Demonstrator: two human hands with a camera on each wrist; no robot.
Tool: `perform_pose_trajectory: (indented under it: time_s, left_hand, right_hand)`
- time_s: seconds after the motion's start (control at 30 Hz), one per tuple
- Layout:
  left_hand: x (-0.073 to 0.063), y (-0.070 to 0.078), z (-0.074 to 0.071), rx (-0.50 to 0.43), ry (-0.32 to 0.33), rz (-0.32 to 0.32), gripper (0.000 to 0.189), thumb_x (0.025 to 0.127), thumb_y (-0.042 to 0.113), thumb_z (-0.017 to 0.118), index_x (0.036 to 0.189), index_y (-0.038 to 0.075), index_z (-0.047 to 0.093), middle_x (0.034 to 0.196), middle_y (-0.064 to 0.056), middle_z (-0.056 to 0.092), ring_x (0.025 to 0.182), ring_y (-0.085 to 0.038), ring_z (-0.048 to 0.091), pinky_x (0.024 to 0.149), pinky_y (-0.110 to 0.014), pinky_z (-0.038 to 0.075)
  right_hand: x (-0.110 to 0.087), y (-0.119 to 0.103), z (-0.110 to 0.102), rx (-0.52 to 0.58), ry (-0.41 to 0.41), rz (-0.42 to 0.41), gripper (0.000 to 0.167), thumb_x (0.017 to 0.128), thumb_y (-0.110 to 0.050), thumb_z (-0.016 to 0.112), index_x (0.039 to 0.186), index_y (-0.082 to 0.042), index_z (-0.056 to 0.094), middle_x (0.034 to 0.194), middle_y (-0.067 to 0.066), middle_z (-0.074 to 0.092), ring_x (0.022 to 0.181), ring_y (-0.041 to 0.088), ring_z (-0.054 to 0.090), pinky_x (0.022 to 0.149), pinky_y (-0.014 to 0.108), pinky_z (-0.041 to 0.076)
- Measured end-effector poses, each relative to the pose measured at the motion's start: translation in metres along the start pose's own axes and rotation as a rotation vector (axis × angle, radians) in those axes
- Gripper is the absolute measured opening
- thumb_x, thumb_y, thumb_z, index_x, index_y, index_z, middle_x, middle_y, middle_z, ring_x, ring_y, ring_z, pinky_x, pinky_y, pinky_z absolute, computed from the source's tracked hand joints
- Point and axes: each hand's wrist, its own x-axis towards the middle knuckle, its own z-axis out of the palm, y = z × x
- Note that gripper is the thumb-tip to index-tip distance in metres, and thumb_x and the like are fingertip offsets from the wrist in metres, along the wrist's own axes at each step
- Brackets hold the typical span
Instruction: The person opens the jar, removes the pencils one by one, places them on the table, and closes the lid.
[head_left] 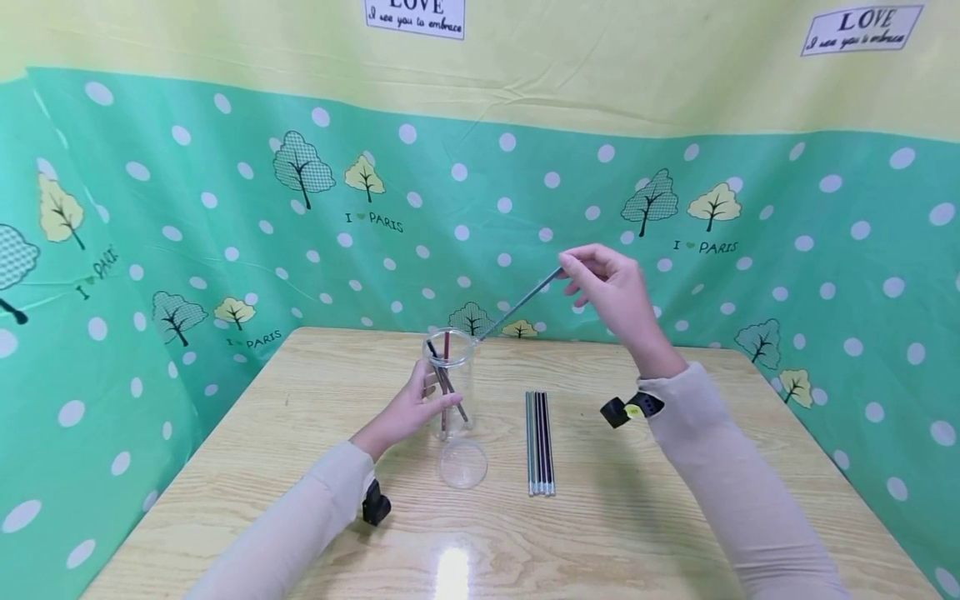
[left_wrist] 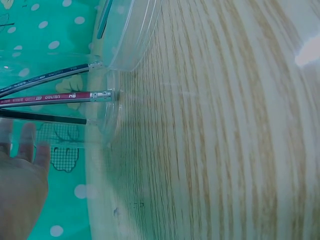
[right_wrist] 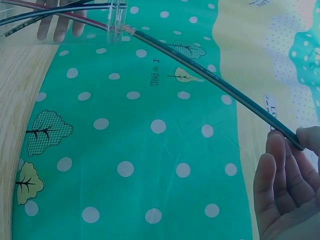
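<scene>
A clear plastic jar (head_left: 467, 379) stands upright on the table, with several pencils (left_wrist: 55, 97) leaning inside, one of them red. My left hand (head_left: 408, 404) grips the jar's side, thumb in front and fingers behind. Up to the right, my right hand (head_left: 617, 287) pinches a dark green pencil (right_wrist: 200, 73) near one end. That pencil slants down to the left, its metal-tipped end at the jar's rim (head_left: 448, 360). Whether this end touches the rim I cannot tell.
A round clear lid (head_left: 462, 464) lies in front of the jar. Right of it, several pencils (head_left: 540, 442) lie side by side, metal ends toward me. Behind the wooden table (head_left: 300, 400) hangs a green and yellow patterned cloth (head_left: 525, 192).
</scene>
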Motion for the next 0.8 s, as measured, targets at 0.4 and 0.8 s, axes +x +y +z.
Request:
perform_pose_trajectory:
  time_s: [0.4, 0.8]
  left_hand:
    - [0.000, 0.001, 0.001, -0.006, -0.006, 0.001, 0.069, 0.096, 0.032, 0.069, 0.148, 0.022, 0.024, 0.156, -0.024, 0.030, 0.141, -0.051, 0.029, 0.110, -0.069, 0.025]
    - [0.000, 0.000, 0.000, -0.001, -0.007, -0.010, 0.071, 0.096, 0.036, 0.069, 0.149, 0.026, 0.022, 0.156, -0.024, 0.030, 0.142, -0.051, 0.027, 0.110, -0.069, 0.024]
  right_hand:
    - [-0.001, 0.007, -0.007, 0.003, 0.004, 0.028, 0.033, 0.099, -0.036, 0.065, 0.116, -0.009, 0.070, 0.101, 0.008, 0.073, 0.081, 0.028, 0.067, 0.065, 0.030, 0.058]
    - [-0.007, 0.020, -0.011, -0.019, 0.024, 0.052, 0.038, 0.098, -0.041, 0.065, 0.116, -0.008, 0.070, 0.098, 0.008, 0.072, 0.079, 0.026, 0.067, 0.065, 0.030, 0.058]
